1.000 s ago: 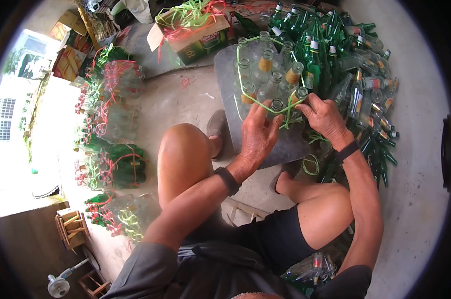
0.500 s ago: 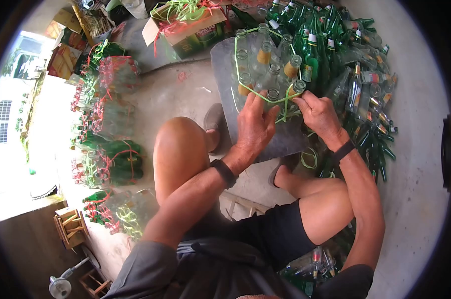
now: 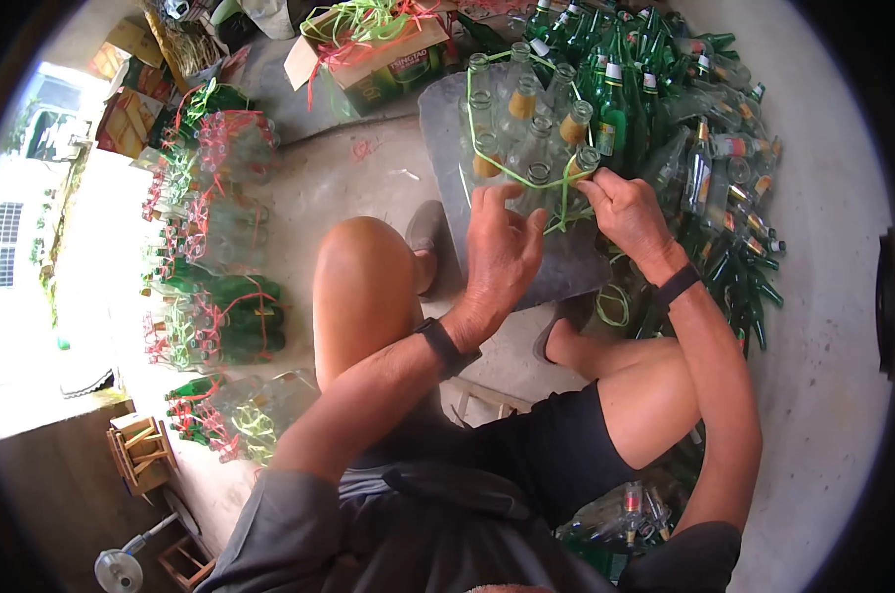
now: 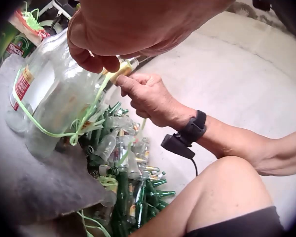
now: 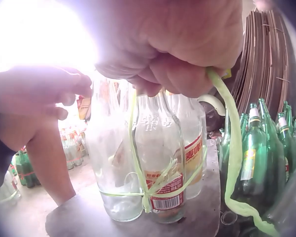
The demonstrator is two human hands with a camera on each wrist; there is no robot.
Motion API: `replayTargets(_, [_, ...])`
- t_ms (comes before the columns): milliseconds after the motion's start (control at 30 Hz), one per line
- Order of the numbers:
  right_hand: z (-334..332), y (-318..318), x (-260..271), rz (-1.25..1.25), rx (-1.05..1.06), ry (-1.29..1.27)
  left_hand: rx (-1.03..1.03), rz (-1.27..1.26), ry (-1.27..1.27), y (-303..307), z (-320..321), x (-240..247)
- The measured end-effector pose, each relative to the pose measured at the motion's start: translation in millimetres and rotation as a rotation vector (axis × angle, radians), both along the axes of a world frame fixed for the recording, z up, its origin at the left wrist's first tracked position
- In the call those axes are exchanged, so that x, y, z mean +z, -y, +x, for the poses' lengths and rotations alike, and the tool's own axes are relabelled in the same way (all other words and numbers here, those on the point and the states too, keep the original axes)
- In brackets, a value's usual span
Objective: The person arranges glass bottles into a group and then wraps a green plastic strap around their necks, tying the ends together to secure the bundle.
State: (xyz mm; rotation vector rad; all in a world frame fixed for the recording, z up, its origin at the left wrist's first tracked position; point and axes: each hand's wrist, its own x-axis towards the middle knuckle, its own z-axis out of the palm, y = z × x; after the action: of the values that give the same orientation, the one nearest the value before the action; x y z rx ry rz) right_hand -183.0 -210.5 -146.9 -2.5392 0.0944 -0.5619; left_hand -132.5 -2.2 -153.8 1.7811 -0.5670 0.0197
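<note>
A cluster of clear glass bottles [image 3: 538, 153] stands upright on a dark board [image 3: 556, 282], with light green plastic twine [image 3: 563, 206] looped round the necks. My right hand [image 3: 630, 219] pinches that twine beside the nearest right bottle neck; a loose tail [image 5: 232, 148] hangs from the fist in the right wrist view. Lower down, another band of twine circles the bottles' bodies and meets a knot [image 5: 146, 195] at the front. My left hand [image 3: 502, 252] hovers at the near left of the cluster, fingers loosely bent, with nothing held in them.
Green bottles [image 3: 615, 114] crowd the floor right of the board, many lying in a heap. Bundles of tied bottles [image 3: 235, 222] line the left side. A carton [image 3: 398, 74] topped with green and red twine sits behind. My bare knees flank the board's near side.
My left hand has drawn back slightly from the twine at the front necks. The right hand keeps its pinch beside the nearest right neck. The head view has shifted a little.
</note>
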Motion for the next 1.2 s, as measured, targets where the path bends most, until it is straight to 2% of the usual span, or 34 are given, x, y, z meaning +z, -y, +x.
replayTargets(33, [0,0,0,0.000,-0.003,0.005,-0.003,0.000,0.005,-6,-7,1])
replayTargets(100, [0,1,0,-0.001,0.005,-0.003,-0.252,0.117,-0.252,-15,-19,4])
replayTargets(133, [0,1,1,-0.004,0.005,0.000,-0.253,0.115,-0.248,-10,-20,3])
replayTargets(200, [0,0,1,0.003,0.000,-0.013,-0.193,0.016,0.089,15,-25,-3])
replayTargets(267, [-1,-1,2,0.000,-0.012,-0.037,-0.212,-0.020,0.053,35,-25,-2])
replayTargets(333, [-1,-1,4,-0.004,-0.024,-0.057,-0.078,-0.026,0.134,54,-25,-6])
replayTargets(567, [-5,6,6,0.004,0.015,-0.104,0.058,-0.114,-0.135,90,-22,-19])
replayTargets(767, [-9,10,10,-0.030,0.056,-0.104,0.180,-0.245,-0.107,110,-27,-25])
replayTargets(967, [-16,16,6,-0.034,0.058,-0.070,0.129,-0.366,-0.185,116,-26,-36])
replayTargets(1200, [-19,7,14,0.003,0.094,-0.050,0.084,-0.336,-0.210,110,-22,-29])
